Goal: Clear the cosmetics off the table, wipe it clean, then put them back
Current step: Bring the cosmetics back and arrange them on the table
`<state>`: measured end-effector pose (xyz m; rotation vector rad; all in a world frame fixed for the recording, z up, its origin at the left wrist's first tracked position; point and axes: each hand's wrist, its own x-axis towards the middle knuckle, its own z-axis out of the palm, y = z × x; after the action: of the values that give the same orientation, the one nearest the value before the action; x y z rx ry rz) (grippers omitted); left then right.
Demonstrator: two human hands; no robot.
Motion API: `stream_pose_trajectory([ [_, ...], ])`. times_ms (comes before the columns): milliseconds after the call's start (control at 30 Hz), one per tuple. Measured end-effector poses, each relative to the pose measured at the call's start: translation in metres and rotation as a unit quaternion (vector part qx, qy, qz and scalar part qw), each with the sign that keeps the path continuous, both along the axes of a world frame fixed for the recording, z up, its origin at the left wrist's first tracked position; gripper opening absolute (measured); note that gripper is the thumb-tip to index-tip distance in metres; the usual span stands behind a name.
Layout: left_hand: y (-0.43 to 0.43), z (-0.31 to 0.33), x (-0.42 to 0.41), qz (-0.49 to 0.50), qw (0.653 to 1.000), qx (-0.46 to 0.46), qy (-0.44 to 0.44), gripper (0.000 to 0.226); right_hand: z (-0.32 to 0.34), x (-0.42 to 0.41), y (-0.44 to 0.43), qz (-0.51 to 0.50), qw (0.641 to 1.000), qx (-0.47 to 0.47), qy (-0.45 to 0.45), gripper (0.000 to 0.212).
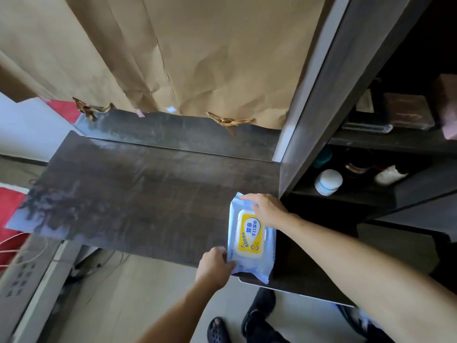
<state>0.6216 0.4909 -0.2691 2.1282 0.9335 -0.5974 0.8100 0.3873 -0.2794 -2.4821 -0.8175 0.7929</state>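
A light blue pack of wet wipes [251, 262] with a yellow and white lid lies on the dark wooden table [128, 194] near its front right corner. My left hand [215, 266] grips the pack's near left corner. My right hand [265, 209] rests on the pack's far end, fingers curled over its top edge. No cosmetics stand on the tabletop. A white jar [328, 181] and other dim containers sit in the dark shelf unit [371, 144] to the right.
Brown paper [185, 58] covers the wall behind the table. A red cloth [10, 214] lies off the table's left edge. Below the front edge are the floor, cables and my feet in dark shoes [259, 308].
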Motion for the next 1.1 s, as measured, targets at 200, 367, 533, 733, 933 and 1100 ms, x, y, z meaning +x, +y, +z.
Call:
stream_pose_trajectory([
  [200,0.01,0.016,0.005,-0.097,0.994,0.035,0.03,0.015,0.01,-0.004,-0.017,-0.047,0.998,-0.013,-0.039,0.045],
  [367,0.021,0.062,0.028,-0.166,0.978,0.116,-0.057,0.008,0.055,-0.023,-0.05,-0.115,0.988,0.055,-0.09,0.047],
  [533,0.009,0.125,0.061,-0.229,0.936,0.112,-0.243,0.015,0.114,-0.049,-0.102,-0.193,0.961,0.111,-0.166,0.037],
  [733,-0.04,0.201,0.089,-0.309,0.839,0.084,-0.44,0.008,0.187,-0.058,-0.165,-0.256,0.913,0.153,-0.277,0.024],
  [933,-0.091,0.247,0.126,-0.361,0.773,0.131,-0.504,0.031,0.257,-0.019,-0.205,-0.271,0.828,0.18,-0.457,0.024],
  [1100,-0.123,0.259,0.175,-0.393,0.787,0.251,-0.404,0.068,0.268,0.028,-0.219,-0.235,0.867,0.06,-0.434,0.056],
])
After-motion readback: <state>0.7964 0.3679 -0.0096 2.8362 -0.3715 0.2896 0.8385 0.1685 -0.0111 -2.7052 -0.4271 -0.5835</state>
